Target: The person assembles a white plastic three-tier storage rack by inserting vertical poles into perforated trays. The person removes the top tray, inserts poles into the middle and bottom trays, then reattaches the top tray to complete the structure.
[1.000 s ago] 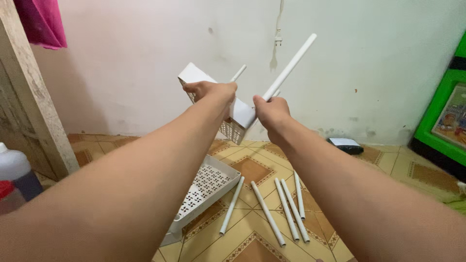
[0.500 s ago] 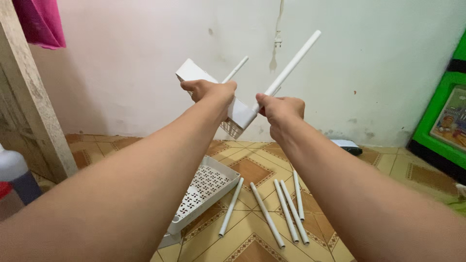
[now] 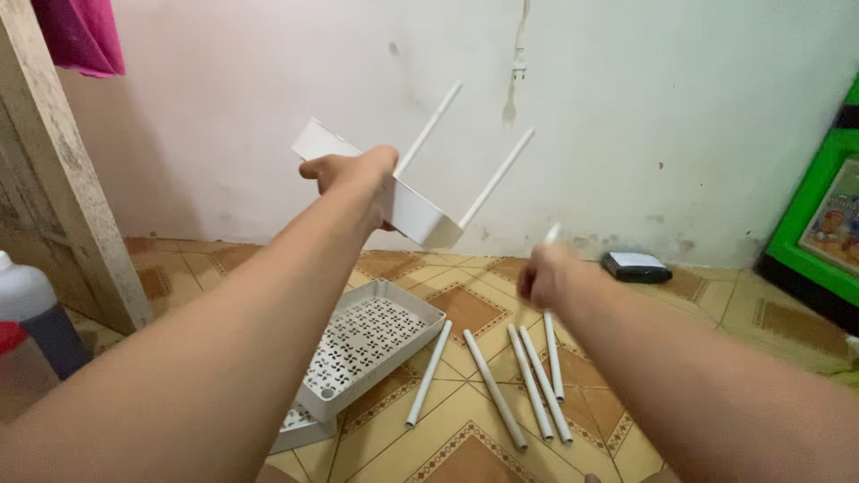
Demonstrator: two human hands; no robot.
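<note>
My left hand (image 3: 353, 174) holds a white plastic shelf tray (image 3: 420, 215) up in front of the wall, tilted. Two white tubes (image 3: 497, 179) stick out of the tray toward the upper right. My right hand (image 3: 546, 277) is lower and to the right, apart from the tray and blurred. Its fingers are curled, and the tip of a white tube (image 3: 552, 235) pokes out above the fist. Below it, several loose white tubes (image 3: 494, 389) lie on the tiled floor.
A second perforated white tray (image 3: 371, 344) lies on the floor over another one at lower left. A wooden post (image 3: 63, 188) and a bottle (image 3: 27, 309) stand at the left. A small black and white box (image 3: 635, 266) sits by the wall, a green cabinet (image 3: 823, 224) at the right.
My right hand has come off the long tube fitted in the raised tray and dropped down to the right. My left hand has moved the tray slightly left and lower.
</note>
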